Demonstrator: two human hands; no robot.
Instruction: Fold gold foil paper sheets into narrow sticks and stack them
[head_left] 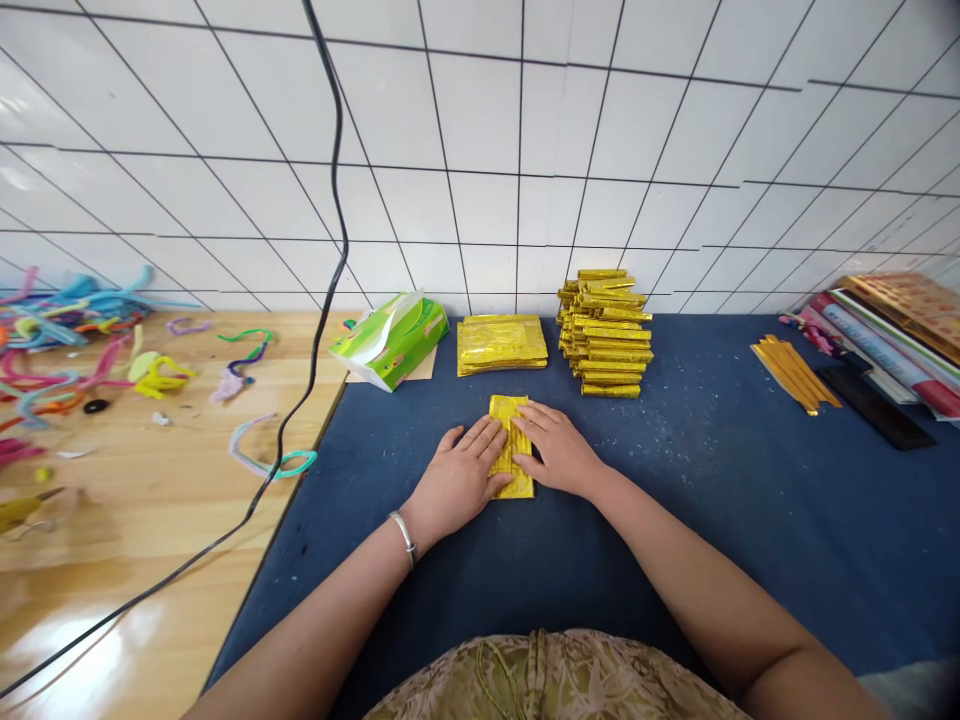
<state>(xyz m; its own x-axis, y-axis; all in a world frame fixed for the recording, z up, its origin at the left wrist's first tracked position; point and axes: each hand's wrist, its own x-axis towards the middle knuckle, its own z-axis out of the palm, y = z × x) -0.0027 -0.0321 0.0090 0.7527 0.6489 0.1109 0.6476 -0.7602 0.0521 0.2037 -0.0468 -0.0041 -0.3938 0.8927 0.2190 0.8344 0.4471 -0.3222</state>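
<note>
A narrow piece of gold foil paper lies upright before me on the blue cloth, its two long edges looking folded inward. My left hand rests flat over its left side, fingers stretched out. From the other side, my right hand lays its extended fingertips on the right part of the paper. Both hands press on it from above without gripping. Just beyond it sits a flat stack of gold foil sheets. Right of that stack, many rolled gold foil tubes are heaped in a pile.
A green tissue pack stands back left. A black cable hangs across the left side. Colourful pipe cleaners litter the wooden table. At right lie gold strips, a black bar and stacked books. A tiled wall rises behind.
</note>
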